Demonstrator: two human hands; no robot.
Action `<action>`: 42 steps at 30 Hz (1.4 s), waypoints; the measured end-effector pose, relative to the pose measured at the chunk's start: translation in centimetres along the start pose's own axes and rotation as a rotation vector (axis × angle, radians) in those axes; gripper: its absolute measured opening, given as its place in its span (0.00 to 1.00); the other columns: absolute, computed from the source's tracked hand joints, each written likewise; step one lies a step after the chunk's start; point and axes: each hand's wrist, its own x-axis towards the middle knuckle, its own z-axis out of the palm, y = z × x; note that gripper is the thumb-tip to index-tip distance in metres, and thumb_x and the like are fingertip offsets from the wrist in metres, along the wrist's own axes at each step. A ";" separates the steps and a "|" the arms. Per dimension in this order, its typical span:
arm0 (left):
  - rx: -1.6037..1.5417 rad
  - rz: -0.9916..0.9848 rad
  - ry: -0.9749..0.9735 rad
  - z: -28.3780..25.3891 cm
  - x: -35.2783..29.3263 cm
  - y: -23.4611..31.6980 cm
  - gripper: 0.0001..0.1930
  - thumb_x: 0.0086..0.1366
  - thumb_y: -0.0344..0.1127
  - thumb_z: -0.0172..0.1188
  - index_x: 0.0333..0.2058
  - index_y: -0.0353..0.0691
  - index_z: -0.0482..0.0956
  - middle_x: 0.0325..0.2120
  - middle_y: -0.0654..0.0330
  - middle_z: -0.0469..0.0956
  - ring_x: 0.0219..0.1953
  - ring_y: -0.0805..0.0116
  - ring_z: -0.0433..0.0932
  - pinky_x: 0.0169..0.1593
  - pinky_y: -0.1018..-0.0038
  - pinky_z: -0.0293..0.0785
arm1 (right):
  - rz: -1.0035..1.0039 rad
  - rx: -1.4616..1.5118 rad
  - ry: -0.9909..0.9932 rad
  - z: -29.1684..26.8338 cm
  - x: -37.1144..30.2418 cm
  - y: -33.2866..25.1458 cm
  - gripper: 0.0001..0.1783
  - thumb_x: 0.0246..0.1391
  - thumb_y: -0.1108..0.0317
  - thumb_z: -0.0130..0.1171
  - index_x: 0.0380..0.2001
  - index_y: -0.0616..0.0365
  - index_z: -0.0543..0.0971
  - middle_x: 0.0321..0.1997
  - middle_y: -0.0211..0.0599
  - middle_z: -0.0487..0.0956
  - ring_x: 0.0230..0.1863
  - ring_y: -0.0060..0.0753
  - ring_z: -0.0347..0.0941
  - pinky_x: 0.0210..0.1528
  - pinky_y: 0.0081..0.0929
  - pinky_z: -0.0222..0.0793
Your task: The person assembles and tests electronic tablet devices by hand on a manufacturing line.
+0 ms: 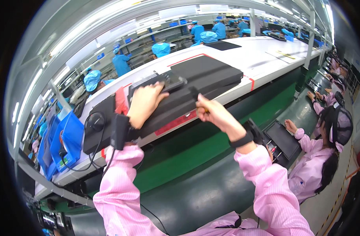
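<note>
A flat dark device with a shiny edge (175, 82) lies on black foam pads (211, 71) on the white bench. My left hand (144, 101) reaches over its near-left end, fingers bent down onto it and thumb spread toward the right. My right hand (213, 111) is closed around a short black tool (194, 93), held up over the pad's front edge, to the right of the device. Motion blurs the tool, and its exact kind is unclear. The grip hides its lower end. Each wrist wears a black band.
Blue bins (68, 137) stand at the bench's left end, beside a black cable (94, 147). Red tape (251, 84) marks the white bench (262, 53). Below runs a dark green conveyor belt (180, 196). A person in pink (311, 157) sits at the right, by a black tray (283, 137).
</note>
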 end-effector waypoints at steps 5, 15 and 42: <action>-0.491 -0.237 -0.214 -0.7 0.9 0.4 0.18 0.66 0.43 0.46 0.35 0.32 0.77 0.33 0.41 0.76 0.37 0.44 0.75 0.42 0.61 0.71 | -0.247 0.015 0.232 -3.5 -13.9 2.6 0.22 0.64 0.59 0.41 0.50 0.66 0.71 0.20 0.22 0.61 0.21 0.18 0.60 0.24 0.17 0.57; -1.580 0.120 0.525 -0.9 -4.5 37.3 0.06 0.62 0.29 0.50 0.33 0.33 0.73 0.25 0.50 0.78 0.23 0.61 0.75 0.28 0.72 0.71 | 0.044 0.183 1.059 -3.1 -47.5 15.0 0.20 0.64 0.62 0.41 0.54 0.61 0.70 0.25 0.23 0.66 0.28 0.16 0.64 0.30 0.16 0.59; -2.031 1.006 -0.984 -18.3 2.4 129.2 0.08 0.60 0.23 0.50 0.37 0.31 0.76 0.20 0.55 0.79 0.24 0.74 0.79 0.29 0.80 0.73 | -0.300 0.503 2.276 -31.7 -122.6 15.8 0.09 0.62 0.64 0.43 0.37 0.56 0.70 0.38 0.36 0.77 0.38 0.30 0.75 0.44 0.27 0.70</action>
